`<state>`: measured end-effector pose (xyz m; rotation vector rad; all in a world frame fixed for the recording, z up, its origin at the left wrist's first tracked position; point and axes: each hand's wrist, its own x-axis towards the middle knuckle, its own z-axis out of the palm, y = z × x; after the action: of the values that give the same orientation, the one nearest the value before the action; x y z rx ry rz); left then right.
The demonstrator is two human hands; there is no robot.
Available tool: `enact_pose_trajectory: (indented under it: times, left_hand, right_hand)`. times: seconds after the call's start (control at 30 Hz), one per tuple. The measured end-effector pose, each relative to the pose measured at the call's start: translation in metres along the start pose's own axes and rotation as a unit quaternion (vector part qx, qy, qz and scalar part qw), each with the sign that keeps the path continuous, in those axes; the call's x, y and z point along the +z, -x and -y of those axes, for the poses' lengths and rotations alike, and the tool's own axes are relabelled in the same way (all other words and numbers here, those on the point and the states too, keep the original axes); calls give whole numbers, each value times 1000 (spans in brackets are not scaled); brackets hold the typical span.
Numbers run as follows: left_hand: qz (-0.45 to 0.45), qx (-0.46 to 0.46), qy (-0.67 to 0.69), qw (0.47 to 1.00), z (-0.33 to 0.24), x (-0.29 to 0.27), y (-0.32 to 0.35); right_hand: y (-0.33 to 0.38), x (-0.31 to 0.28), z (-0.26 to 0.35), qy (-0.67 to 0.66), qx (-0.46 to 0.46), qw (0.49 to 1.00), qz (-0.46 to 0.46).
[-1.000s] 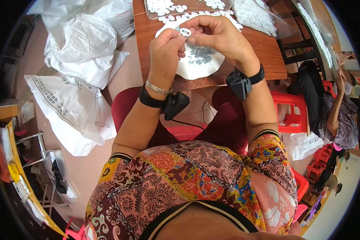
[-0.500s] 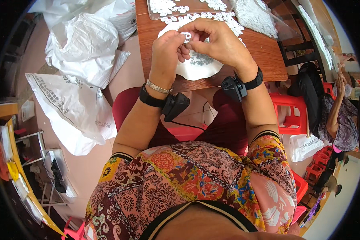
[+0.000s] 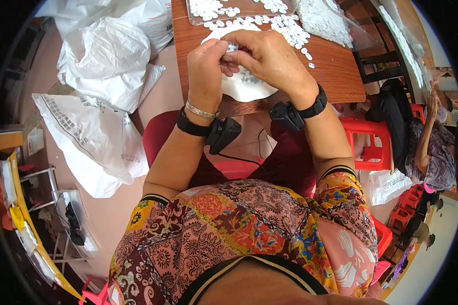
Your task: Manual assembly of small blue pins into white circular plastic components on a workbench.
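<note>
My left hand [image 3: 207, 66] pinches a small white plastic piece with holes [image 3: 232, 46] between thumb and fingers. From the other side my right hand [image 3: 269, 58] closes its thumb and forefinger on the same piece, covering part of it. Both hands are above a round white dish with a wavy rim [image 3: 249, 94]. In the dish lie small grey bits [image 3: 249, 78], partly hidden under my right hand. Many similar white pieces [image 3: 290, 30] are spread on the wooden table [image 3: 336, 73] beyond the dish.
A clear tray of white pieces [image 3: 206, 9] stands at the far table edge, beside a full clear bag [image 3: 323, 23]. White sacks [image 3: 107, 61] rest on the floor at left. A red stool [image 3: 369, 145] is at right; another person [image 3: 432, 147] sits farther off.
My right hand has turned and shifted slightly left and down, closing over the white piece. My left hand has moved a little left. More of the piece is now covered.
</note>
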<state>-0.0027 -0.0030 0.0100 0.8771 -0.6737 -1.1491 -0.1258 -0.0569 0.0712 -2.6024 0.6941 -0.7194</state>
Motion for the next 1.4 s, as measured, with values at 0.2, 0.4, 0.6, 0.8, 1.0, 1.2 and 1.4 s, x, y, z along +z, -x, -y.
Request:
enact_pose_trajectory:
  times: [0.2, 0.4, 0.6, 0.8, 1.0, 1.2, 1.4]
  left_hand:
    - [-13, 26, -1, 1000, 2, 0, 2]
    - [-26, 17, 4, 1000, 1, -3, 1]
    - [4, 34, -5, 999, -2, -1, 0]
    - [17, 51, -5, 999, -19, -5, -1]
    - [29, 52, -10, 998, -25, -10, -6]
    - [56, 22, -20, 998, -25, -16, -5]
    - [36, 30, -4, 999, -29, -19, -4]
  right_hand:
    - [0, 10, -4, -3, -31, 999, -35]
    - [-2, 16, -7, 13, -30, 998, -51]
    - [-2, 3, -4, -19, -20, 999, -46]
    - [-22, -103, -46, 21, 13, 964, -264]
    - [-29, -173, -147, 436, -6, 812, -387]
    - [-12, -97, -163, 138, 133, 975, -112]
    - [1, -57, -141, 120, 150, 979, 71]
